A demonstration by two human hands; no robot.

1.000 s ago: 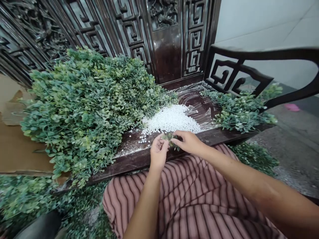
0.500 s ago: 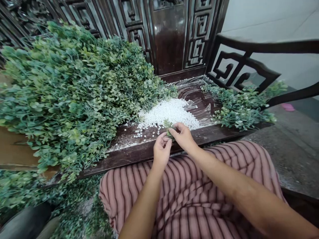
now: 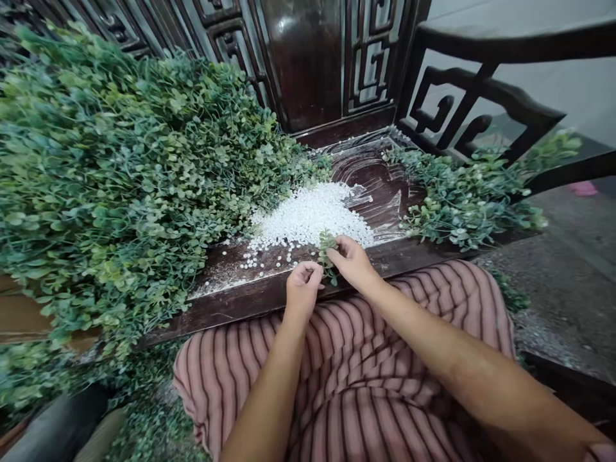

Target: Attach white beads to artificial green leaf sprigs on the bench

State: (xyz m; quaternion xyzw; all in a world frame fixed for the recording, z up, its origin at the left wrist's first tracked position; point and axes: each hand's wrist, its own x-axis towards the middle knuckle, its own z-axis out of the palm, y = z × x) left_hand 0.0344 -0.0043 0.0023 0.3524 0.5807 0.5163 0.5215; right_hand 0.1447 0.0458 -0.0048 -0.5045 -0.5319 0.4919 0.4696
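A small sprig of green artificial leaves is pinched in my right hand, held upright over the bench's front edge. Just left of it is my left hand, its thumb and fingertips pressed together; whatever they hold, if anything, is too small to make out. Behind my hands lies a heap of small white beads, with several loose ones scattered to the left. The beads rest on the dark wooden bench seat, which carries white powdery streaks.
A large mound of artificial greenery covers the bench's left side. A smaller bunch of sprigs lies at the right by the carved armrest. Cardboard shows at the left edge. More greenery is on the floor.
My hands have moved apart, the left one shifting left and away from the sprig. The sprig stays in my right hand and shows more fully. The camera view has shifted slightly.
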